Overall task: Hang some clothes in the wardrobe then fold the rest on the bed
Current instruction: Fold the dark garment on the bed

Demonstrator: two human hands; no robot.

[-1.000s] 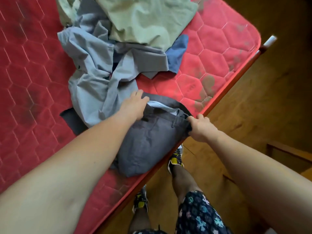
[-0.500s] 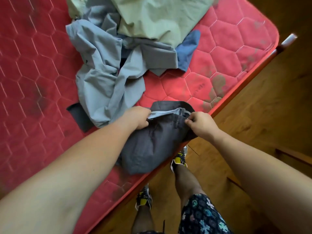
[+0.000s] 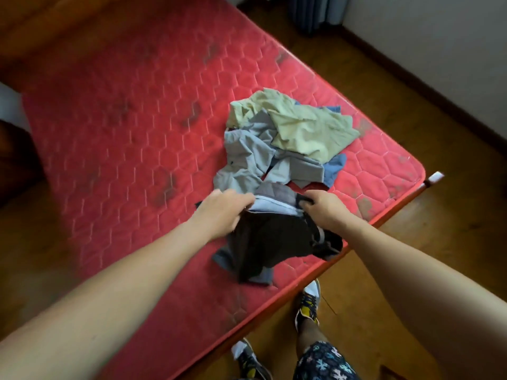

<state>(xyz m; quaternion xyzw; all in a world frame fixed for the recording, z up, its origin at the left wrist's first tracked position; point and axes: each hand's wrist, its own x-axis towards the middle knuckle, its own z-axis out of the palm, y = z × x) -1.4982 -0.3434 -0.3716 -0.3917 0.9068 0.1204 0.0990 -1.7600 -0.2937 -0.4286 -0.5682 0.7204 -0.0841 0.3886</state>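
Starting from the left, the red mattress (image 3: 123, 133) shows dark stains on its quilted cover. The left hand (image 3: 219, 212) has its fingers curled over the left end of the waistband of the dark trousers (image 3: 274, 242); this hand is a little blurred, but it seems to grip the cloth. The trousers lie bunched at the near edge of the mattress, and one part reaches a little over that edge. The right hand (image 3: 323, 212) grips the right end of the same waistband, so the two hands are apart, with the pale lining of the waistband between them. Just behind the hands, toward the right corner of the mattress, lies a pile of clothes (image 3: 274, 171): a grey-blue shirt (image 3: 247, 157), a pale green shirt (image 3: 310, 130) on top of it, and a blue piece (image 3: 333, 168) under both. Beside the near edge, two feet in shoes (image 3: 308, 303) stand on the wooden floor (image 3: 411, 256).
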